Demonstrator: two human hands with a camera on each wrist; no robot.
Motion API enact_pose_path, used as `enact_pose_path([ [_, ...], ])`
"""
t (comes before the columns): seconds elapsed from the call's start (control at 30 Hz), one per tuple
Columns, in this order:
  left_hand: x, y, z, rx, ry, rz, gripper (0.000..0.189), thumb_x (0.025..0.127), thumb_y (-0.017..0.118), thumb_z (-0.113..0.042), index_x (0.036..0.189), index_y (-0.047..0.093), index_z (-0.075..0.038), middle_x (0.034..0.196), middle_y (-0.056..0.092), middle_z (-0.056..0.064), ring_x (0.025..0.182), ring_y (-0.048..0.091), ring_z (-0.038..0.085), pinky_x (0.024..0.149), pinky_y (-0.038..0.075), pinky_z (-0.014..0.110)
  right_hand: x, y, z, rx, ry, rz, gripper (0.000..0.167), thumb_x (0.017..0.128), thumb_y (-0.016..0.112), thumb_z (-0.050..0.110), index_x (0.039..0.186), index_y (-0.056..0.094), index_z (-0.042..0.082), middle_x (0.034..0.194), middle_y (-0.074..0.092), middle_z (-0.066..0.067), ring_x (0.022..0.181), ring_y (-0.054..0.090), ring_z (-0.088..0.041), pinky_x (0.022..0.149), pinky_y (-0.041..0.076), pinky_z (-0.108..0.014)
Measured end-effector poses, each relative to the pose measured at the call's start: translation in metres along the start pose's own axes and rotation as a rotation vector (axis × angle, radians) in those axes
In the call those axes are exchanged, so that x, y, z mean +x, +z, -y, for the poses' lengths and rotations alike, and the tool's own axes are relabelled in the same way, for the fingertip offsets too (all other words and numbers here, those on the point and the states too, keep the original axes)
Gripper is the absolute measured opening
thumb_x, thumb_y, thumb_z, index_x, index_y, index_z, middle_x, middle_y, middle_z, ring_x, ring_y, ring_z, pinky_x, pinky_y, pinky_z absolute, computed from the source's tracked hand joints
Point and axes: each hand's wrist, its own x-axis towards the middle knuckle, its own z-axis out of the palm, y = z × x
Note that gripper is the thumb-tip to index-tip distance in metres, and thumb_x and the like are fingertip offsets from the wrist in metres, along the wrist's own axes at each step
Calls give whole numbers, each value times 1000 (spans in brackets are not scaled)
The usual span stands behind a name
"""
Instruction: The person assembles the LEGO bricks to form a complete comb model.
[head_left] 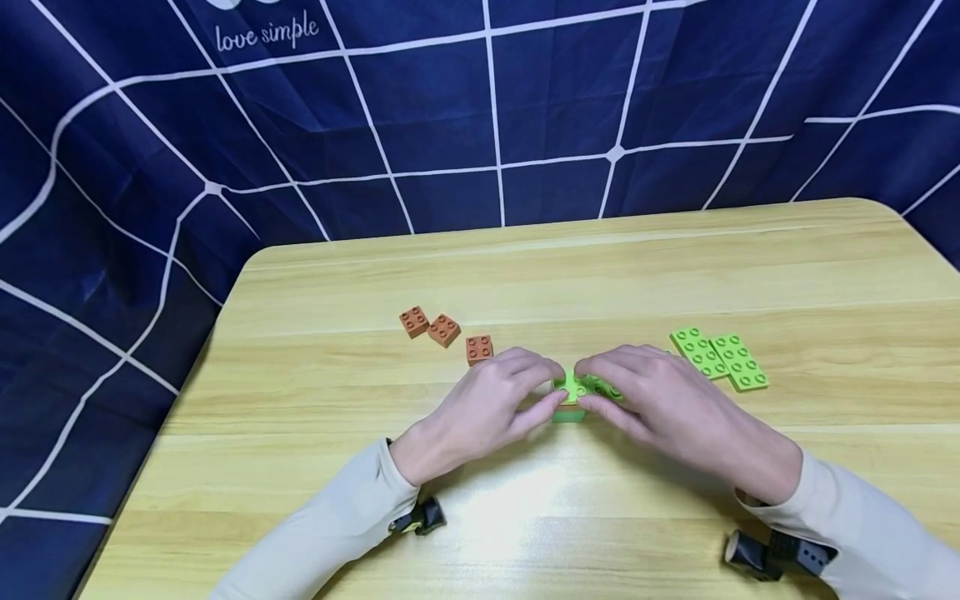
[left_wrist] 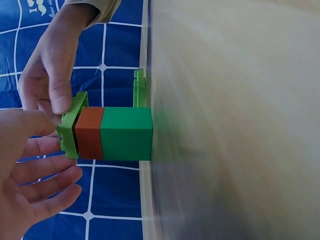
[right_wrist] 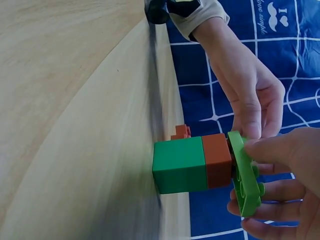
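A lime-green studded plate (head_left: 573, 388) lies on top of a small stack between my two hands. Beneath it, the left wrist view shows an orange-brown brick (left_wrist: 90, 133) over a taller green block (left_wrist: 126, 133) standing on the table. The plate is slightly tilted against the brick and juts past its edge in the right wrist view. My left hand (head_left: 491, 400) pinches one side of the plate with thumb and forefinger, its other fingers loosely spread. From the opposite side my right hand (head_left: 663, 400) grips the plate, thumb and fingers around its edge.
Three orange-brown bricks, the nearest brick (head_left: 479, 350) close to my left hand, lie on the wooden table (head_left: 300, 433). Beyond my right hand sit two more lime-green plates (head_left: 739, 363) side by side. A blue gridded cloth (head_left: 442, 108) hangs behind the table.
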Motion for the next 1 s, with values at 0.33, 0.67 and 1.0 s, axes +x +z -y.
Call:
enact_pose_path([
  [0.33, 1, 2, -2, -25, -16, -39, 17, 91, 66, -16, 98, 71, -2, 100, 72, 9, 98, 66, 19, 93, 49, 17, 1, 3, 2, -2, 18, -51, 31, 97, 57, 33, 97, 70, 5, 92, 72, -5, 85, 69, -23, 75, 59, -42],
  [0.67, -1, 2, -3, 47, 40, -34, 19, 91, 65, -15, 101, 71, 0, 100, 72, 12, 97, 68, 21, 94, 49, 20, 1, 6, 4, 8, 4, -85, 46, 101, 43, 41, 95, 69, 4, 92, 71, -6, 84, 68, -22, 72, 60, -36],
  [1.0, 0, 3, -2, 77, 65, -34, 18, 90, 67, -15, 100, 71, 0, 99, 73, 11, 95, 69, 22, 94, 50, 21, 1, 6, 5, -7, 2, -84, 43, 101, 46, 39, 95, 69, 3, 91, 71, -7, 84, 68, -23, 72, 60, -36],
])
